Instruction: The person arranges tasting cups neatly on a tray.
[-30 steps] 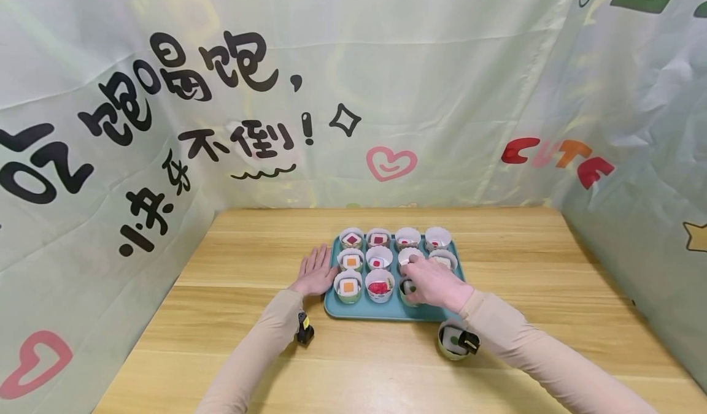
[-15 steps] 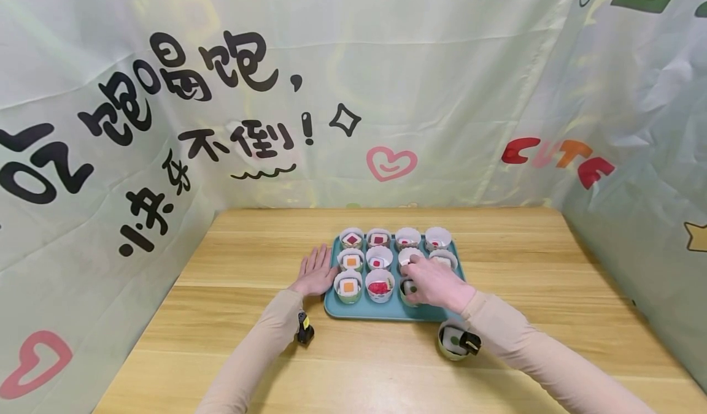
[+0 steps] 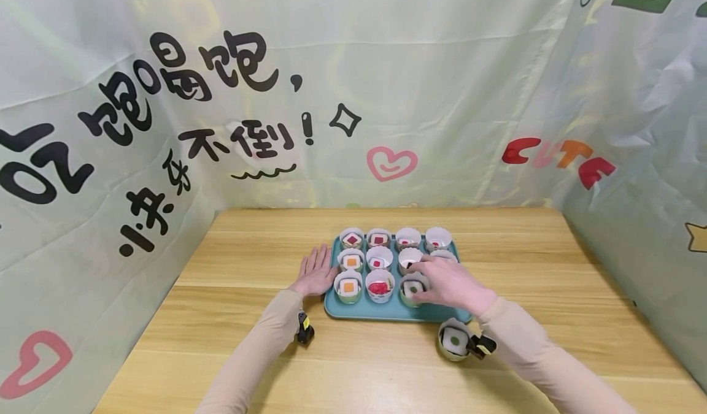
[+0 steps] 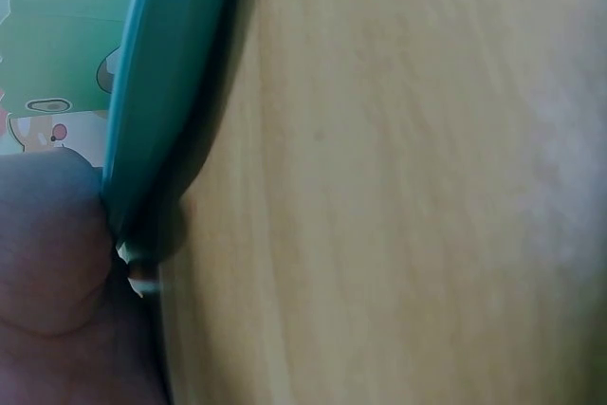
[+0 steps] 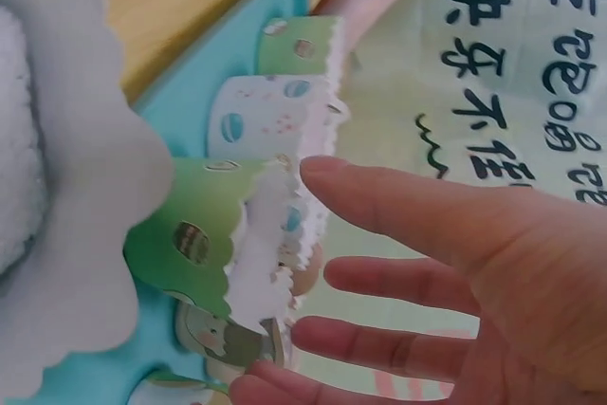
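My left hand (image 3: pixel 316 274) lies flat on the table at the left edge of a teal tray (image 3: pixel 364 311), fingers straight. In the left wrist view its thumb (image 4: pixel 52 244) overlaps the tray's rim. My right hand (image 3: pixel 446 282) hovers at the green scalloped paper cup (image 3: pixel 411 301) in the tray's front row, its fingers spread and loosely bent. The right wrist view shows that cup (image 5: pixel 190 234) between thumb and fingers, without a grip on it. Inside sits a white sushi-like piece with a green centre. Another such cup (image 3: pixel 446 348) stands on the table beneath my right wrist.
Several more paper cups stand in rows on the tray, among them one with a red piece (image 3: pixel 378 287) and one with an orange-centred white piece (image 3: pixel 348 287). The hand partly covers a cup at right (image 3: pixel 444 256). A printed cloth (image 3: pixel 331 64) rises behind the wooden table (image 3: pixel 248 236).
My right hand has drawn slightly right, away from the front-row green cup, whose piece now shows more fully. The cup on the table is less covered. My left hand has stayed put.
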`<act>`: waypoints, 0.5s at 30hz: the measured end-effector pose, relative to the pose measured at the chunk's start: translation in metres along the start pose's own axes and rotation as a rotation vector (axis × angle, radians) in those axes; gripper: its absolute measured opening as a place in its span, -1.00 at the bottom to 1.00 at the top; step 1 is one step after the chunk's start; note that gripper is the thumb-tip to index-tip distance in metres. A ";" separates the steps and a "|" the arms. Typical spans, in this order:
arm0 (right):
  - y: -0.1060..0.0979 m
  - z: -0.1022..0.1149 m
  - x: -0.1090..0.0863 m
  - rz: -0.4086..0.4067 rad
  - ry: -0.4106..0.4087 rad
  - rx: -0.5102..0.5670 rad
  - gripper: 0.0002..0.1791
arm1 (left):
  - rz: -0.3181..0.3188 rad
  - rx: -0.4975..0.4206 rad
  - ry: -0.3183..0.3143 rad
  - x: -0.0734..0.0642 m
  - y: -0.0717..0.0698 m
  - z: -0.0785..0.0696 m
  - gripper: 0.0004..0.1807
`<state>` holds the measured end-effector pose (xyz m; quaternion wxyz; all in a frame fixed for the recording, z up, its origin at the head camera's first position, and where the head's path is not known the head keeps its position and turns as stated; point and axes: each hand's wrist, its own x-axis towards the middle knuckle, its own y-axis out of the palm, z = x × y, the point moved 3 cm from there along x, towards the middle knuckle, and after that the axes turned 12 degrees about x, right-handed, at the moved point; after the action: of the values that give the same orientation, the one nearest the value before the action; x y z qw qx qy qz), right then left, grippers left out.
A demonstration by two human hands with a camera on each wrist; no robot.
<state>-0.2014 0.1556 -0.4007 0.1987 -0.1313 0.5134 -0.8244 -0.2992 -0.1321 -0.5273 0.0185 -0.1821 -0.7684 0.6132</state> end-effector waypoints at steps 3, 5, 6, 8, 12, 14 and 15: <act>-0.003 -0.004 -0.005 -0.006 0.012 0.023 -0.43 | -0.002 0.003 0.000 0.000 0.000 0.000 -0.25; -0.005 -0.007 -0.008 -0.007 0.020 0.039 -0.43 | -0.003 0.003 0.000 0.000 0.000 0.000 -0.26; -0.006 -0.008 -0.010 -0.006 0.025 0.046 -0.43 | -0.003 0.002 0.000 0.000 0.000 -0.001 -0.26; -0.008 -0.010 -0.013 0.000 0.029 0.057 -0.44 | -0.004 -0.001 0.001 -0.001 0.000 -0.001 -0.25; -0.010 -0.012 -0.018 0.011 0.023 0.052 -0.46 | -0.003 -0.005 0.001 -0.002 -0.001 -0.002 -0.25; -0.011 -0.012 -0.020 0.018 0.022 0.046 -0.49 | -0.001 -0.004 -0.001 -0.002 -0.002 -0.002 -0.26; -0.011 -0.011 -0.022 0.022 0.024 0.048 -0.50 | -0.001 -0.004 -0.001 -0.002 -0.002 -0.002 -0.25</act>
<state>-0.1890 0.1791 -0.3961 0.2050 -0.1110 0.4974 -0.8356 -0.2974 -0.1310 -0.5249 0.0180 -0.1812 -0.7696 0.6120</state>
